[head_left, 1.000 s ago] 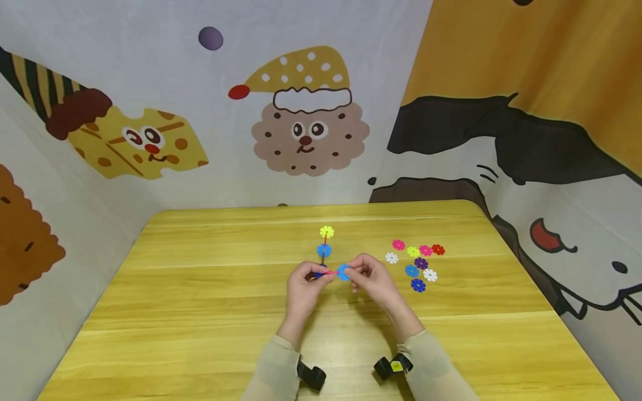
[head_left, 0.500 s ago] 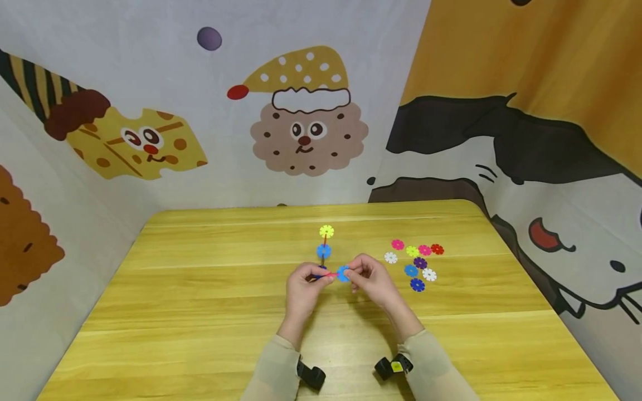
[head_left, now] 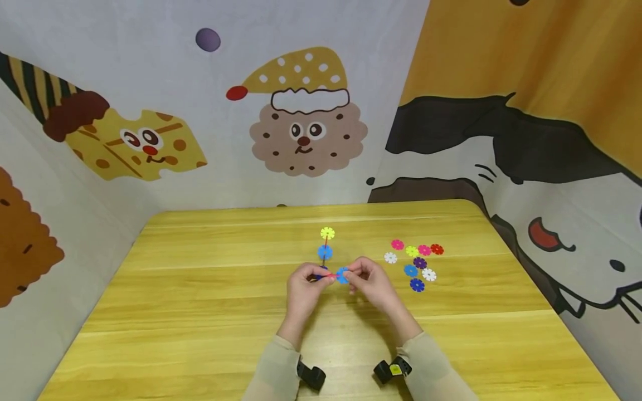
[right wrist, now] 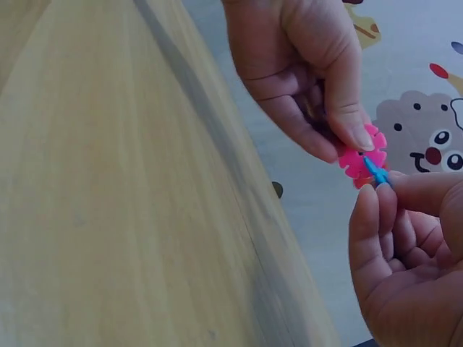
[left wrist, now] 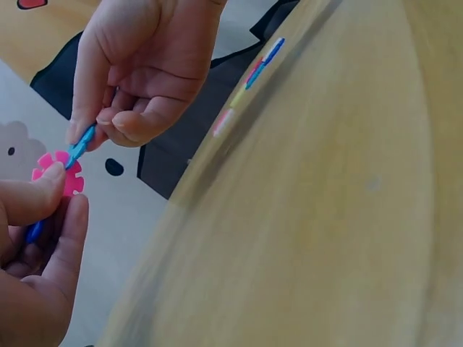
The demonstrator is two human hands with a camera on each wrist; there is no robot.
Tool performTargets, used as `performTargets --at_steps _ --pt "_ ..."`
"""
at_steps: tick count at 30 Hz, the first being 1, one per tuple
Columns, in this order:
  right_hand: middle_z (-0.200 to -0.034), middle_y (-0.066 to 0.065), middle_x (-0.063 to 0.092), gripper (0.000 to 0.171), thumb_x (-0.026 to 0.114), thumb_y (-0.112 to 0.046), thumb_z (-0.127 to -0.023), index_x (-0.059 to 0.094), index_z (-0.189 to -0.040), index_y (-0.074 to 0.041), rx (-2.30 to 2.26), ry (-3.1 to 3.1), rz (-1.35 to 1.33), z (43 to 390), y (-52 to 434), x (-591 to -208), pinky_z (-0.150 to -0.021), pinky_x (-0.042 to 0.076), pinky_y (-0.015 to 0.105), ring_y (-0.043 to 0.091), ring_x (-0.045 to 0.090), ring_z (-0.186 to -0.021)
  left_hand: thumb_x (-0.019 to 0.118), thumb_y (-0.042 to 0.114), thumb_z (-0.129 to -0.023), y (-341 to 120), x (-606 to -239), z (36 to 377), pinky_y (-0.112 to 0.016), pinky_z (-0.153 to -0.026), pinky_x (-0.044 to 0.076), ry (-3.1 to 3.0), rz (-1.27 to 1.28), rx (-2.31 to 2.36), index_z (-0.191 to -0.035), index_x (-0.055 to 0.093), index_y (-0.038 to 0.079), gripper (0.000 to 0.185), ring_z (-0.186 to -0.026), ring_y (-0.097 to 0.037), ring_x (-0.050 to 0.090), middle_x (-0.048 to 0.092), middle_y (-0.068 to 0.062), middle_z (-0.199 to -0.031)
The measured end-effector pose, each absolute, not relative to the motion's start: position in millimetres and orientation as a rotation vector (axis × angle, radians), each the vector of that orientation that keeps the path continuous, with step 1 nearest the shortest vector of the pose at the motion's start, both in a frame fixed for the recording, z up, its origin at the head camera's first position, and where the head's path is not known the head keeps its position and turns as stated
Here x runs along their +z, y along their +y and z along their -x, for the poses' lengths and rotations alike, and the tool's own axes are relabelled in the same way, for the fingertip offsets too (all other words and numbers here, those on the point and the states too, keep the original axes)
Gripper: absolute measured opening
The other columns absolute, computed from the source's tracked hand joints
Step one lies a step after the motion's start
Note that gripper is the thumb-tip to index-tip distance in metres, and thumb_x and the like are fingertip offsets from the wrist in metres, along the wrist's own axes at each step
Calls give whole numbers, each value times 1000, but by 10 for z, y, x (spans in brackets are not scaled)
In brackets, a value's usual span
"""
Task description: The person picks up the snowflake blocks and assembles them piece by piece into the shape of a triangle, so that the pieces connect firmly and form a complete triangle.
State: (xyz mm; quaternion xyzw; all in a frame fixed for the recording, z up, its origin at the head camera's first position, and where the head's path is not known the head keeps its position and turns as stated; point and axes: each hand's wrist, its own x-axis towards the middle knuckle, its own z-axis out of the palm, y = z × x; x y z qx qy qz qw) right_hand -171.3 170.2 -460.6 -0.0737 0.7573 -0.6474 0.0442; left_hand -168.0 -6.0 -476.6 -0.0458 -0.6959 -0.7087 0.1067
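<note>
L hand point(head_left: 304, 288) is pinched on a pink disc point(left wrist: 59, 170), thumb on its face, w/ a dark blue piece point(left wrist: 34, 231) tucked behind in the same grip. R hand point(head_left: 370, 284) is pinched on a light blue disc point(right wrist: 376, 172), held edge-on and touching the pink disc's rim. Both are held just above the tabletop point(head_left: 200, 312), abt mid-width, nearer the front edge than the back.

Step judged: the blue disc's slot is being pressed into a pink slot. To do it well, notches should be lined up square before any push; pink disc should be braced by L thumb so it isn't twisted; force kept straight along the slot. Risk of slipping out of the fingertips if pushed at an angle.

Counts: an assembled stem point(head_left: 325, 244) rises from the held cluster toward the back edge, w/ 1 yellow disc point(head_left: 327, 233) on top and 1 blue disc point(head_left: 324, 252) under it, on a thin red piece seen edge-on. Loose pile point(head_left: 416, 262) lies flat toward the R edge, apart from the hands: 9 discs counted – 2 pink, 2 white, 1 yellow-green, 1 red, 1 purple, 1 light blue, 1 dark blue. 2 wrist cams point(head_left: 311, 374) are seen at the cuffs.
</note>
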Motion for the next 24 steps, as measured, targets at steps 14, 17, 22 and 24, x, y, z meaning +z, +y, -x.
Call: performTargets --at_steps 14,17,22,24 --pt "-76 2 60 3 64 4 -92 63 -95 3 -2246 2213 -85 1817 1757 -4629 -61 50 23 15 55 -68 73 -16 -78 -124 -4550 1624 -20 -73 52 -1956 120 -2233 -100 62 -17 25 -82 -21 61 63 -33 -96" --pt "-73 2 60 2 64 4 -92 63 -93 3 -2319 2163 -81 1822 1742 -4619 -60 49 22 14 55 -66 73 -15 -78 -131 -4528 1614 -21 -76 52 -1960 118 -2250 -101 60 -18 27 -85 -24 62 62 -35 -97" --pt "-73 2 59 9 68 1 -90 62 -94 5 -2417 2024 -44 1811 1685 -4583 -59 48 20 11 54 -64 77 -5 -80 -124 -4703 1685 -22 -79 52 -2051 134 -2271 -108 62 -14 33 -89 -23 63 66 -27 -102" --pt "-74 2 59 7 67 0 -91 61 -94 3 -2415 1983 -29 1801 1657 -4565 -59 47 20 11 54 -65 79 0 -81 -120 -4751 1707 -24 -78 52 -2086 155 -2284 -109 64 -11 33 -89 -21 63 67 -23 -104"
